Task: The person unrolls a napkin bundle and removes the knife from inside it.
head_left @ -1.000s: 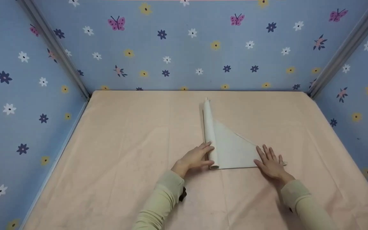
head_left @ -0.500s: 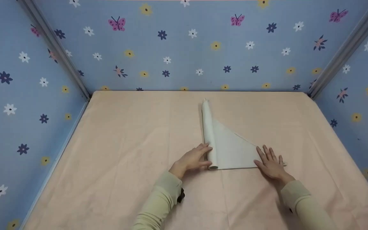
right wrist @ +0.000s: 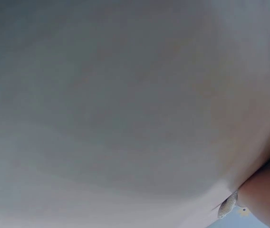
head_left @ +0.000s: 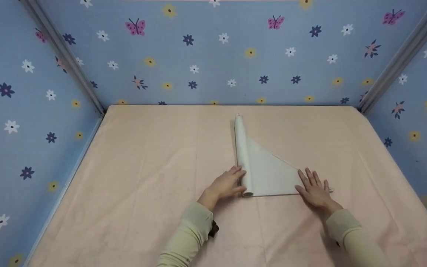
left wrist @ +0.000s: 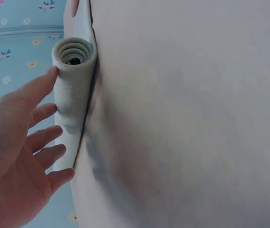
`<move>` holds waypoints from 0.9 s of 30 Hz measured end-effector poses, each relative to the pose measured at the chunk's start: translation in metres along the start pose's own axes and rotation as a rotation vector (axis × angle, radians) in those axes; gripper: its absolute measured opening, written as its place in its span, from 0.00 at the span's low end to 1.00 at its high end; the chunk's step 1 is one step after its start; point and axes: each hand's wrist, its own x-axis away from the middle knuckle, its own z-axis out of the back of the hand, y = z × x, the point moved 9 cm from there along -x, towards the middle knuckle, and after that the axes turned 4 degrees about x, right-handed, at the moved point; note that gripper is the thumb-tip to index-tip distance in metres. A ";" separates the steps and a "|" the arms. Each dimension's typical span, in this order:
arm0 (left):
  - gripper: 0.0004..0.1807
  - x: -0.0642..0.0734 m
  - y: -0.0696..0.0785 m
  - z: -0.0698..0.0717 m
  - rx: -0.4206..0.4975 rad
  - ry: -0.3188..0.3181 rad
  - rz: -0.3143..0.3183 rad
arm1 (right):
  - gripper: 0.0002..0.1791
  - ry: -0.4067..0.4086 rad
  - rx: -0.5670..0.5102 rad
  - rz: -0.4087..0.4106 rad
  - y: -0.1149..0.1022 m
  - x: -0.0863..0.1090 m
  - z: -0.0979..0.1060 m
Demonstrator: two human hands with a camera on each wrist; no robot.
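A pale, thick cloth (head_left: 272, 172) lies partly rolled on the table, its flat part tapering to the right. Its rolled side (head_left: 241, 148) stands lengthwise away from me, and the left wrist view shows the coiled layers at the near end (left wrist: 73, 53). My left hand (head_left: 224, 184) touches the left side of the roll near that end, fingers spread and loosely bent, thumb beside the coil. Flat on the narrow right end of the cloth rests my right hand (head_left: 314, 190), fingers spread. A small light tip (head_left: 330, 190) of the cloth shows beyond it.
A peach tablecloth (head_left: 143, 167) with faint creases covers the table. Blue panels (head_left: 213, 55) with flowers and butterflies enclose it at the back and both sides. Grey posts (head_left: 65, 55) stand at the back corners.
The roll and my left hand have shifted very slightly to the left since one second ago. My right hand has stayed in place on the cloth.
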 end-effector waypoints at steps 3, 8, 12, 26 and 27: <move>0.32 -0.001 0.003 0.004 -0.031 0.039 0.045 | 0.36 -0.005 -0.002 0.000 -0.001 0.001 0.000; 0.30 -0.002 0.007 0.009 -0.050 0.099 0.088 | 0.36 -0.005 -0.005 0.010 -0.002 0.002 0.000; 0.29 -0.006 0.011 0.009 -0.071 0.140 0.114 | 0.36 -0.008 -0.009 0.010 -0.001 0.001 0.000; 0.30 -0.022 0.026 0.000 -0.083 0.193 0.160 | 0.37 0.009 -0.040 0.027 -0.002 0.002 0.000; 0.30 -0.023 0.026 0.000 -0.079 0.193 0.163 | 0.37 0.000 -0.027 0.018 -0.001 0.001 -0.001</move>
